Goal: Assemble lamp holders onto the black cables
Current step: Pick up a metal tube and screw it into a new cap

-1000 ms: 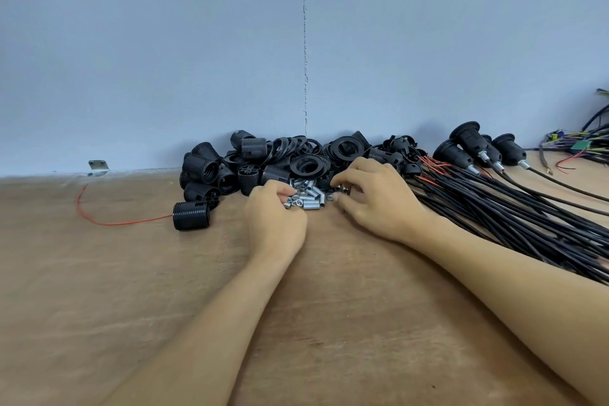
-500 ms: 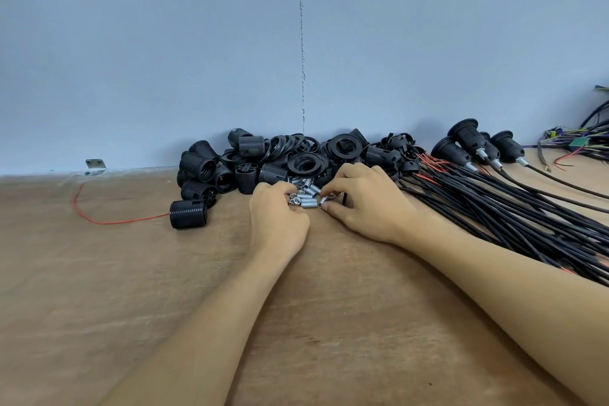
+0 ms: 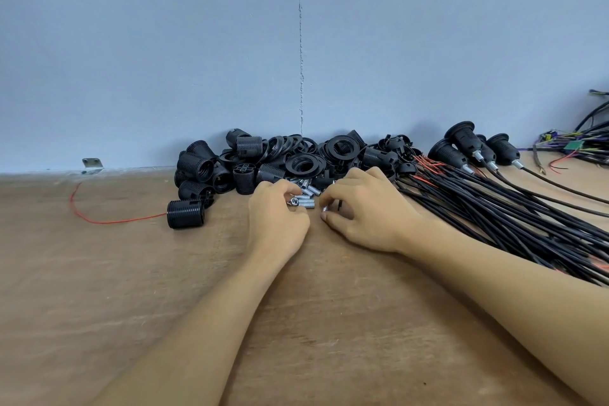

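Ribbed black plastic lamp holders [image 3: 280,161] are heaped at 11 o'clock on the grainy worktop [image 3: 131,273], a metal nut [image 3: 292,201] is gripped by curled fingers [image 3: 286,188] of the left hand [image 3: 276,217], a threaded tube [image 3: 324,208] is pinched by the right hand [image 3: 365,211], and smooth black cables [image 3: 494,214] are fanned at 3 o'clock.

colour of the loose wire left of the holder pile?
Red. The loose wire shows best in the head view, the only one.

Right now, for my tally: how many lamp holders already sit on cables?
4, grouped at the far right: leftmost holder, tallest holder, one half hidden behind it, rightmost holder. More may be hidden.
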